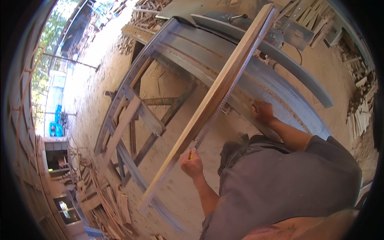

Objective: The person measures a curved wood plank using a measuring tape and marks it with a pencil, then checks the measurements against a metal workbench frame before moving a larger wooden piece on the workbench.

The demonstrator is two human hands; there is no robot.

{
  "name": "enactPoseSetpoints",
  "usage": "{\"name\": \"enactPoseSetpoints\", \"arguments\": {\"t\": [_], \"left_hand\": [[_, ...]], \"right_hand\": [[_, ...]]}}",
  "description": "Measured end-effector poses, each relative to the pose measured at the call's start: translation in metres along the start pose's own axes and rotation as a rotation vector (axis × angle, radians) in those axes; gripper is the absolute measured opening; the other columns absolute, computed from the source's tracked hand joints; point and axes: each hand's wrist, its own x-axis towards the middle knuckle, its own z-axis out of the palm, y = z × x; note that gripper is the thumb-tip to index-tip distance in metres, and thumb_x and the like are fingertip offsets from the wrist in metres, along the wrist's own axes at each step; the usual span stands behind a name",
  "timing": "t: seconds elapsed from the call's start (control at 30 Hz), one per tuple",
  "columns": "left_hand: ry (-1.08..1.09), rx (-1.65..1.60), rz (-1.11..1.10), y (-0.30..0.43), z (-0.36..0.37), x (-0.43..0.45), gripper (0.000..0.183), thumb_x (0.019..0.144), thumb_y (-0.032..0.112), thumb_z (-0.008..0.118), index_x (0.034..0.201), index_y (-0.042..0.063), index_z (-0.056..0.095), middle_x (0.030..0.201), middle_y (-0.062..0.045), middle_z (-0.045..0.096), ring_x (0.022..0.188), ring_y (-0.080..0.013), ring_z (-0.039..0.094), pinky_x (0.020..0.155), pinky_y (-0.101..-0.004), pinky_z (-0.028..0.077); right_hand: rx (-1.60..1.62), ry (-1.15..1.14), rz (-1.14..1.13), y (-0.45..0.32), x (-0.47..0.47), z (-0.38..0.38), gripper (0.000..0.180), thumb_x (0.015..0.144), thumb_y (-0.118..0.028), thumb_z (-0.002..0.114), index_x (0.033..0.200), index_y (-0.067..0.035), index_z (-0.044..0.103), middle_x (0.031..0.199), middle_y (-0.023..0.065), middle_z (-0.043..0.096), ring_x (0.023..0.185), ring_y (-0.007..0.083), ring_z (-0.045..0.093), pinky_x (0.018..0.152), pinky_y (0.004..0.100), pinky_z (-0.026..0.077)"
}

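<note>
A long squared wooden beam [210, 93] lies slantwise across the grey metal machine table [204, 45], its near end reaching past a side frame. Along the beam's right face runs a measuring tape [237, 79], from near the far end down to my left hand [192, 163]. That hand is closed on the tape, and a small yellow thing shows between its fingers. My right hand [263, 112] rests on the near edge of the metal table, fingers curled; whether it grips anything is hidden.
A wood-topped support rail [121, 132] and metal frame legs [180, 102] stand at the left. A loose curved-looking grey strip [300, 72] lies beyond the table. Scrap wood is piled at the lower left [111, 207] and right [360, 120]. Sawdust covers the floor [87, 114].
</note>
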Motion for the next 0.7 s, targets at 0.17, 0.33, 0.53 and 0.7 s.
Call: {"name": "enactPoseSetpoints", "arguments": {"t": [0.17, 0.33, 0.53, 0.7], "left_hand": [[-0.016, 0.011, -0.048, 0.006, -0.007, -0.014, 0.021, 0.083, 0.020, 0.081, 0.094, 0.003, 0.075, 0.086, -0.015, 0.067, 0.083, -0.0355, 0.066, 0.075, -0.0453, 0.051], [-0.036, 0.041, -0.056, 0.009, -0.009, -0.015, 0.021, 0.083, 0.021, 0.081, 0.095, 0.004, 0.076, 0.088, -0.013, 0.068, 0.083, -0.0336, 0.066, 0.075, -0.0441, 0.051], [0.000, -0.007, -0.119, 0.022, -0.014, -0.025, 0.026, 0.084, 0.019, 0.081, 0.099, -0.002, 0.076, 0.095, -0.017, 0.072, 0.088, -0.0337, 0.069, 0.081, -0.0404, 0.054], [-0.002, 0.009, -0.115, 0.017, -0.014, -0.029, 0.029, 0.084, 0.020, 0.082, 0.102, -0.002, 0.075, 0.096, -0.018, 0.072, 0.089, -0.0340, 0.070, 0.082, -0.0401, 0.055]], "right_hand": [[0.053, 0.017, -0.065, 0.003, -0.002, 0.004, 0.011, 0.082, -0.006, 0.061, 0.092, -0.009, 0.063, 0.081, 0.0134, 0.065, 0.080, 0.0370, 0.064, 0.068, 0.0504, 0.050], [0.108, 0.065, -0.089, -0.003, 0.002, -0.004, 0.009, 0.081, -0.005, 0.062, 0.089, -0.010, 0.063, 0.079, 0.0131, 0.064, 0.078, 0.0357, 0.064, 0.067, 0.0492, 0.050], [0.068, 0.070, -0.120, -0.002, 0.004, -0.003, 0.009, 0.081, -0.005, 0.063, 0.089, -0.009, 0.063, 0.078, 0.0129, 0.063, 0.076, 0.0352, 0.065, 0.066, 0.0481, 0.050], [0.077, 0.065, -0.132, -0.003, 0.004, -0.003, 0.009, 0.082, -0.006, 0.063, 0.090, -0.009, 0.063, 0.078, 0.0130, 0.063, 0.076, 0.0352, 0.065, 0.065, 0.0485, 0.050]]}}
